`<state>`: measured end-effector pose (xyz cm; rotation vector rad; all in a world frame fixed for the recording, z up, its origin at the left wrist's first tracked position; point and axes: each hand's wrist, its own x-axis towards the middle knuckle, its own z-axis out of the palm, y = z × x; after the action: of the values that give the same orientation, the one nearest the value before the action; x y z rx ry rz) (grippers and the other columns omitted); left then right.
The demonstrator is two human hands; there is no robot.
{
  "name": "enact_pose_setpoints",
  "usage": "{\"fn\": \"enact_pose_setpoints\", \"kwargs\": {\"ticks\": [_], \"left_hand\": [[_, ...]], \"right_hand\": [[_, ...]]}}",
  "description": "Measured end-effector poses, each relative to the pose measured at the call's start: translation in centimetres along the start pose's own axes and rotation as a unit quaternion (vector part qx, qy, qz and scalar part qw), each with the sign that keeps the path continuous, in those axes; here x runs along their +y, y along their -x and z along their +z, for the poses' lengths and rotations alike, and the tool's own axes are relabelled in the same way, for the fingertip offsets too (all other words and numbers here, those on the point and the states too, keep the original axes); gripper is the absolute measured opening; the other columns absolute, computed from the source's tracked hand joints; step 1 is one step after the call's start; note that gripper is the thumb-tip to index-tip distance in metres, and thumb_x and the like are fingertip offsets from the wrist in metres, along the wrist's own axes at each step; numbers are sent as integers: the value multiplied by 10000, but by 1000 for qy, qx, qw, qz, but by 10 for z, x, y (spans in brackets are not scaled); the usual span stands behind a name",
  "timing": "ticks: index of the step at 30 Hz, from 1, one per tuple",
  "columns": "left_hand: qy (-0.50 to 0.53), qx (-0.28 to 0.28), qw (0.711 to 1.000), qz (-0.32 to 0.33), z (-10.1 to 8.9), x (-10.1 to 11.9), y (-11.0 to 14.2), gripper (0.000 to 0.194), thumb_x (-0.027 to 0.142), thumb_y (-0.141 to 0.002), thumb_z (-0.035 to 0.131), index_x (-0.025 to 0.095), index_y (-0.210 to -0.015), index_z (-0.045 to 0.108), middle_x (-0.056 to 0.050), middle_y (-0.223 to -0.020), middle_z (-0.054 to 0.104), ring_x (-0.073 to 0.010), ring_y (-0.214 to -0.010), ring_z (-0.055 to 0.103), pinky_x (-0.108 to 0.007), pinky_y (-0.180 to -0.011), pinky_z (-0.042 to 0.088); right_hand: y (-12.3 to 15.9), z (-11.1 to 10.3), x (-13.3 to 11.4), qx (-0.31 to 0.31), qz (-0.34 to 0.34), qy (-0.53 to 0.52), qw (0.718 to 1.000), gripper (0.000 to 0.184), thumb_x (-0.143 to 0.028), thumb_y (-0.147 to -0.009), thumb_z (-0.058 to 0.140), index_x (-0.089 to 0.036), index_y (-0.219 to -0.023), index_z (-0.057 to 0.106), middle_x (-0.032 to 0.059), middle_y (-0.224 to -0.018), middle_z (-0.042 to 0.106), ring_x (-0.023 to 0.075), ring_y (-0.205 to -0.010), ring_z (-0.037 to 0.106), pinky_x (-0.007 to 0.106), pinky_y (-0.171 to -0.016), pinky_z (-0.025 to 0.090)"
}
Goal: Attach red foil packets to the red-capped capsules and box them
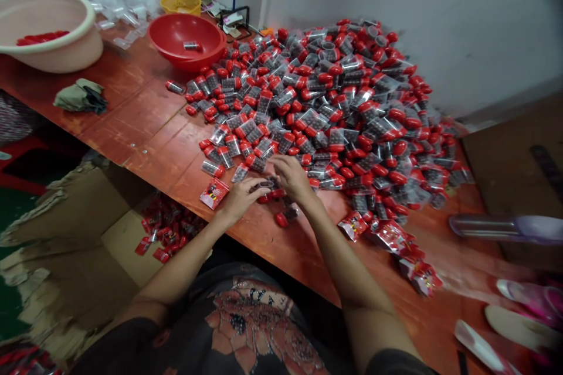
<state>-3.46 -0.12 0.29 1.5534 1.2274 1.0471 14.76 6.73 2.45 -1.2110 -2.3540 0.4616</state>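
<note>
At your far left, the white basin [91, 14] sits on the table [145, 123], holding red pieces; the rag [79, 96] lies nearer you. Below the table edge, the carton [127, 243] gapes open, with red packets inside. The yellow basket [180, 3] and red bowl [165, 35] stand farther back, one tube lying in the bowl.

Next comes a single packet [214, 193], flat and just left of your left hand [238, 202]. That hand has its fingers curled round a clear tube [263, 186]. The tube sits at your fingertips, on the side toward your right hand [291, 180], its mouth showing; your fingers hide too much to tell its long axis surely.

Your right hand is bent inward, fingertips drawn together just beside the tube; you can't tell from here whether they grip anything. Between your forearms lies a loose tube [281, 220], red end toward you and to the left, nearer your right hand. More tubes crowd under both hands, leaving little room there.

Beyond and to the right, the heap [308, 120] spreads up to the wall. Right of your right forearm, a row of packets [393, 237] runs along the table.
</note>
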Motion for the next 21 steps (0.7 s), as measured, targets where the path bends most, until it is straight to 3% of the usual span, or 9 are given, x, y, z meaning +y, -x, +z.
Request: {"fn": "enact_pose_setpoints", "kwargs": {"ticks": [2, 4, 6, 10, 16, 21], "left_hand": [[3, 2, 1000, -7, -1, 0, 0, 303, 387, -821, 660, 225, -1072, 707, -49, -1048, 731, -195, -900, 682, -344, -842, 540], [5, 4, 1000, -14, -3, 1, 1, 290, 368, -821, 663, 221, -1066, 710, -48, -1053, 730, -195, -921, 679, -338, -849, 536], [5, 11, 1000, -21, -7, 4, 4, 282, 350, -824, 662, 217, -1067, 711, -46, -1045, 730, -188, -914, 676, -324, -835, 535], [-4, 12, 1000, -28, -14, 6, 6, 279, 351, -838, 644, 218, -1073, 712, -37, -978, 732, -174, -867, 666, -303, -801, 525], [7, 10, 1000, -23, -10, 1, 4, 292, 341, -847, 634, 208, -1099, 701, -52, -1023, 723, -177, -886, 663, -307, -812, 516], [5, 19, 1000, -23, -12, 2, 7, 281, 339, -844, 635, 213, -1085, 705, -43, -987, 719, -171, -870, 656, -290, -788, 517]], "right_hand": [[-19, 2, 14, -30, -33, 69, 997, 473, -147, -949, 356, -182, -1414, 440, 100, -1461, 472, 214, -1333, 402, 439, -1122, 302], [-31, 6, 29, -67, -70, 105, 990, 520, -117, -940, 343, -165, -1457, 367, 83, -1486, 452, 208, -1378, 346, 447, -1160, 244], [-32, 10, 41, -69, -75, 120, 987, 506, -118, -938, 344, -156, -1440, 398, 84, -1398, 549, 220, -1349, 373, 443, -1140, 286], [-18, 13, 53, -14, -31, 131, 991, 420, -138, -941, 358, -132, -1320, 540, 121, -1164, 677, 251, -1156, 505, 422, -1022, 412], [-30, 14, 36, -24, 26, 152, 988, 307, -235, -954, 416, -153, -1042, 699, 123, -953, 704, 246, -907, 566, 378, -882, 445], [-60, 24, 16, -57, 92, 111, 988, 309, -338, -868, 596, -130, -1083, 674, 146, -1093, 646, 257, -955, 566, 367, -872, 443]]}}
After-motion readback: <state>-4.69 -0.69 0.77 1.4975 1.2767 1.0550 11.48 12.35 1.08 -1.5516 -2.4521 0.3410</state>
